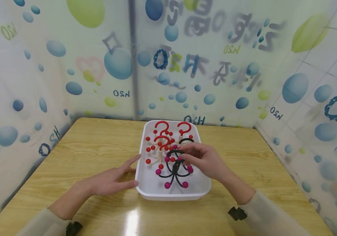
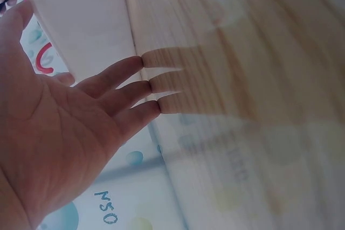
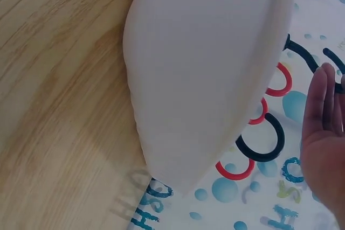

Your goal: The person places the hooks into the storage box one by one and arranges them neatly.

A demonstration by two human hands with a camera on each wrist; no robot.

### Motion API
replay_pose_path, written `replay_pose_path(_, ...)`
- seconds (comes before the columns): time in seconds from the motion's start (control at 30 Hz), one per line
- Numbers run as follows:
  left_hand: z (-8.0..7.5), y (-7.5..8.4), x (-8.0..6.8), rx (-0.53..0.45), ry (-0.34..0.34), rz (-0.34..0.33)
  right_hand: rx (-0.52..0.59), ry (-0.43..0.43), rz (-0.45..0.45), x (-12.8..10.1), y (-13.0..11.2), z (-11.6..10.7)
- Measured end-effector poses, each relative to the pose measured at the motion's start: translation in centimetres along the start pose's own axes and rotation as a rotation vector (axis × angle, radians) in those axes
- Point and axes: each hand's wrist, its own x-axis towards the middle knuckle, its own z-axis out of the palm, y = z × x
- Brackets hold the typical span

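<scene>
Right hand pinching black wire hanger with pink ball tips.
Left hand, fingers flat, steadying white plastic tub, probably stopping sliding.

Hooked toys in tub, mid-table, walls behind.

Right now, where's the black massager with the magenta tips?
Head view: black massager lies in the white tray, front half, beside the red ones; right hand pinches its top.
</scene>
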Motion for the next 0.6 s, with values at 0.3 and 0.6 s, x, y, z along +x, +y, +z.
replay_pose_path(0.3,-0.1,0.3,-0.2,-0.001,-0.002,-0.007,-0.010,-0.081,0.068,0.4,0.8,0.4)
replay_pose_path(0.6,0.0,0.3,-0.1,-0.001,-0.005,-0.026,-0.023,-0.089,0.118,0.5,1.7,0.3)
